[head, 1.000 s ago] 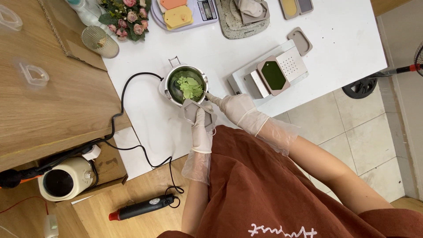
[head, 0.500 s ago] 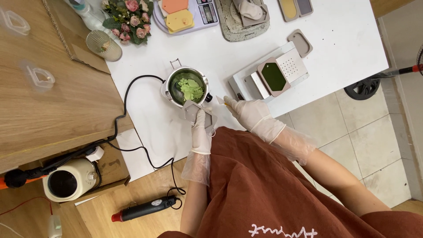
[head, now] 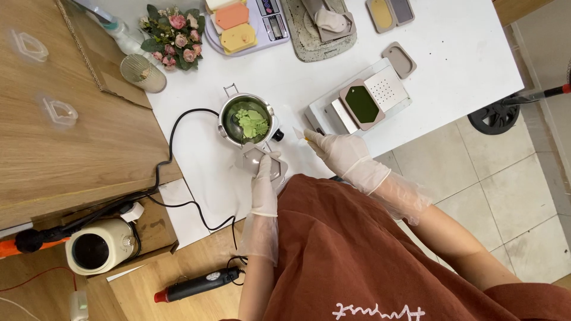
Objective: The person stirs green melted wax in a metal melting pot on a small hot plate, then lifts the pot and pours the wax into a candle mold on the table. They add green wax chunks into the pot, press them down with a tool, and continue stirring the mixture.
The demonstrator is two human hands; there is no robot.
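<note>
Your left hand, gloved, is closed around a grey hexagonal mould, fingers wrapped over its near edge; the mould sits tilted just beside the rim of the steel melting pot, touching or nearly touching it, can't tell which. Pot stands on the white table, pale green pieces piled inside over darker green liquid. Black cord runs from the pot off the table's left edge.

Your right hand, also gloved, is apart from the pot, to its right; fingers pinched narrow on a small thin tool, whitish with a yellow bit at the grip. What kind of tool, too small to tell.

Just beyond the right hand: a mould filled with dark green, resting on a white perforated tray. Far edge of table: flower bunch, scale with orange and yellow slabs. On the floor near you: black heat gun
</note>
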